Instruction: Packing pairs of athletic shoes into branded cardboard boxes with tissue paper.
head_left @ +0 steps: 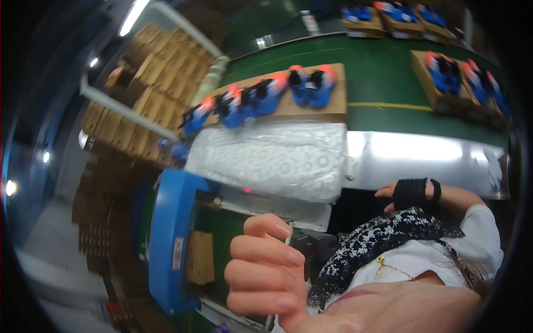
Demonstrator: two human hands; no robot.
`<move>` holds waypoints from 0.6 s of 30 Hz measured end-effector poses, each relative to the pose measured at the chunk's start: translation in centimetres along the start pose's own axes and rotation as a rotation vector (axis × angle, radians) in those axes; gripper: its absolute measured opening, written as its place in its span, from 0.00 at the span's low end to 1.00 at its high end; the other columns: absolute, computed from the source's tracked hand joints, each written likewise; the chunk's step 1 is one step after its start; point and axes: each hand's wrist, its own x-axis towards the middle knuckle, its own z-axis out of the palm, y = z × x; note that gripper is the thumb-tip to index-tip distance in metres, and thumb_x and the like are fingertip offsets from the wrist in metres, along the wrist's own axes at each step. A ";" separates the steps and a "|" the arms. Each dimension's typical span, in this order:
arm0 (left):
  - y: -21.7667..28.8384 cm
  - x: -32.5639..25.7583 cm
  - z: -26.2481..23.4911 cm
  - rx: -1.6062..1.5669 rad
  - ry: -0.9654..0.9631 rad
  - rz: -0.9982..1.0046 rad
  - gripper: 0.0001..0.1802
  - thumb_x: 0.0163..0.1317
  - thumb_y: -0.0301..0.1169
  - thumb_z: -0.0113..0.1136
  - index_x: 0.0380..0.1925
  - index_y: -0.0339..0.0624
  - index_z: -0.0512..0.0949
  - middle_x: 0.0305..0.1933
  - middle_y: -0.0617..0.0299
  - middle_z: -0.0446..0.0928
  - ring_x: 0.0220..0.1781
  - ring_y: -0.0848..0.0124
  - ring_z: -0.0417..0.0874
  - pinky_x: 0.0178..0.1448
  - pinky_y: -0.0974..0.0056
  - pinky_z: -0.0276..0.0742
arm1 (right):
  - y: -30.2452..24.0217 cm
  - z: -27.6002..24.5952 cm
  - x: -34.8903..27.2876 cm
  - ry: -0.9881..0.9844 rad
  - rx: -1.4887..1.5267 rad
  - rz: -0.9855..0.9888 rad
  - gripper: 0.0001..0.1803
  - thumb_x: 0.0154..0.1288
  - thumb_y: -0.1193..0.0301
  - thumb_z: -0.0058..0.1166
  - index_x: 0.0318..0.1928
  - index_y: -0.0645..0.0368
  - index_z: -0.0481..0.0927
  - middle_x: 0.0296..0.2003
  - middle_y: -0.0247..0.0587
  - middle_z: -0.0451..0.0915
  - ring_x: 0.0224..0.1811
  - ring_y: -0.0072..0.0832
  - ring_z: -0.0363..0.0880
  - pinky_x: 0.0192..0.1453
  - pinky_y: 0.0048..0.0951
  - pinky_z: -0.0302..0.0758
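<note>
Near the lower edge, we've got our left hand [265, 272] curled up tight, four fingers [270, 256] folded over a thin white stick-like thing [288, 239]; only a short pale tip pokes out above the knuckles, and what it is we cannot tell. Over to the right, our right hand [409, 193], in a black fingerless glove, rests at the near edge of the shiny metal table [416, 150]; whether it grips anything we cannot tell. Far across, on the green conveyor belt [377, 77], we count five blue-and-orange shoes [261, 97] lined up on one long cardboard tray [333, 108]. More trays of the same shoes ride farther right, too blurred to count. Just this side of the tray lies one white patterned sheet [277, 161], and a blue frame [169, 238] stands at left.
</note>
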 end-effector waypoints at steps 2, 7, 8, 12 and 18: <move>-0.8 0.5 0.3 -0.061 -0.223 0.056 0.08 0.53 0.35 0.48 0.21 0.47 0.63 0.21 0.66 0.61 0.27 0.68 0.64 0.34 0.60 0.65 | -0.4 -0.4 -0.1 -0.003 -0.010 0.019 0.31 0.54 0.57 0.49 0.52 0.65 0.63 0.49 0.53 0.66 0.52 0.42 0.65 0.55 0.35 0.62; -5.1 -0.8 6.2 -0.401 -0.179 -0.246 0.13 0.52 0.47 0.53 0.24 0.52 0.68 0.21 0.71 0.63 0.28 0.73 0.63 0.35 0.64 0.57 | 4.2 0.5 -3.2 0.126 0.057 0.081 0.30 0.54 0.58 0.49 0.51 0.66 0.63 0.48 0.54 0.67 0.52 0.42 0.65 0.55 0.36 0.62; -6.3 -1.2 8.4 -0.531 -0.242 -0.338 0.14 0.52 0.47 0.53 0.24 0.51 0.68 0.21 0.71 0.63 0.28 0.71 0.64 0.35 0.64 0.57 | 5.7 1.2 -5.0 0.208 0.061 0.101 0.28 0.54 0.59 0.48 0.52 0.64 0.64 0.47 0.53 0.68 0.51 0.42 0.65 0.54 0.36 0.63; -8.2 -1.7 13.6 -1.040 -0.555 -0.636 0.18 0.53 0.47 0.54 0.25 0.43 0.67 0.24 0.61 0.64 0.28 0.66 0.69 0.31 0.59 0.67 | 8.6 -2.6 -6.8 0.286 0.052 0.116 0.28 0.53 0.57 0.50 0.52 0.61 0.66 0.45 0.52 0.70 0.49 0.41 0.68 0.53 0.34 0.64; -14.2 -5.6 23.2 -0.865 -0.613 -1.125 0.04 0.51 0.20 0.47 0.27 0.29 0.69 0.26 0.52 0.70 0.30 0.65 0.73 0.38 0.64 0.69 | 22.7 -12.1 -11.2 0.981 -0.057 0.275 0.20 0.50 0.59 0.52 0.40 0.59 0.74 0.36 0.46 0.75 0.40 0.38 0.72 0.45 0.32 0.67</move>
